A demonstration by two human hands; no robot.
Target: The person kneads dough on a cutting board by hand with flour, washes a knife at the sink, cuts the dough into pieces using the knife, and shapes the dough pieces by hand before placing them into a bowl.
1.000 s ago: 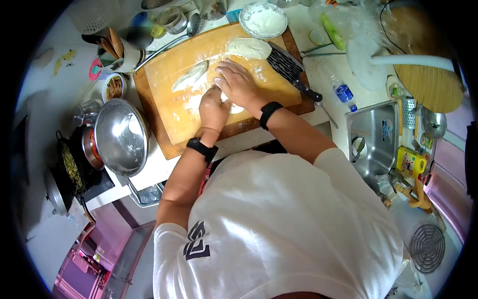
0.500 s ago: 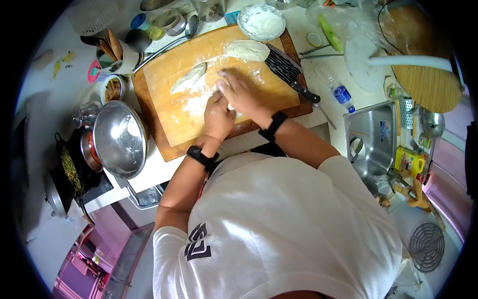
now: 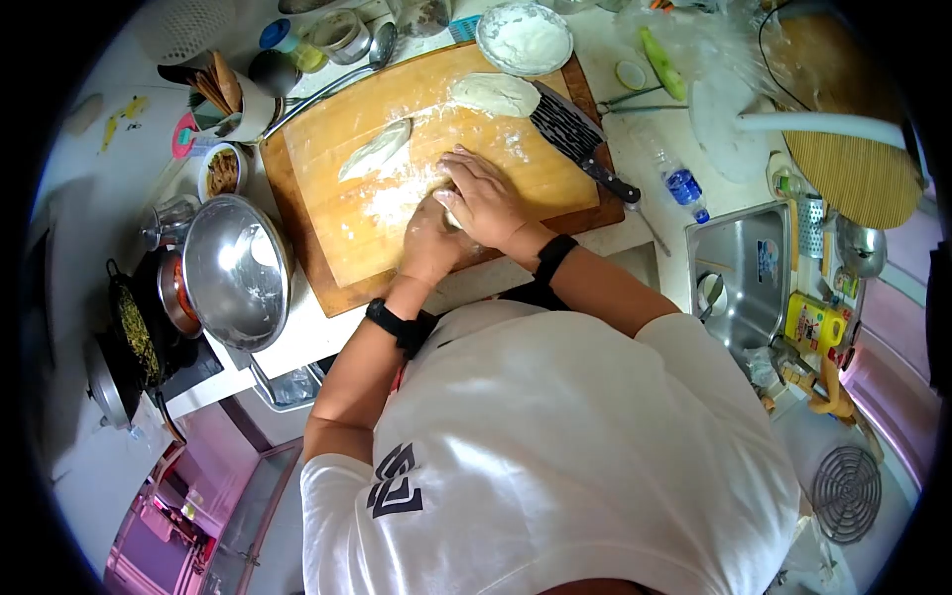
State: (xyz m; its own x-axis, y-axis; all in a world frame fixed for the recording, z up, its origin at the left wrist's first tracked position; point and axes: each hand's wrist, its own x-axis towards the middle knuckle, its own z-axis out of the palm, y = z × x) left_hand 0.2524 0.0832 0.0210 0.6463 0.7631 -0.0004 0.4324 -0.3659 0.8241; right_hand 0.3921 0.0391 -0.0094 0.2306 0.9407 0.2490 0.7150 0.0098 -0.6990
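Observation:
Near the front edge of the floured wooden board (image 3: 337, 233), both of my hands meet over a small piece of dough (image 3: 453, 219), mostly hidden beneath them. My left hand (image 3: 432, 238) curls round it, fingers bent. My right hand (image 3: 482, 201) lies partly across the left one and the dough, its fingers together and fairly straight. A flat oval of dough (image 3: 379, 150) rests on the board to the left, and a larger one (image 3: 495, 94) near the back edge. Beside that lies a black-patterned cleaver (image 3: 567, 126), its handle toward the right.
A plate of flour (image 3: 525, 40) touches the board's back edge. Left are a large steel bowl (image 3: 236, 274), a small bowl of brown food (image 3: 223, 172) and a dark pan (image 3: 136, 329). A ladle (image 3: 381, 47), a bottle (image 3: 683, 186) and the sink (image 3: 739, 283) surround the board.
My hands have shifted slightly toward the board's front edge and closer together. My right hand, blurred half a second ago, now lies over the dough and left hand.

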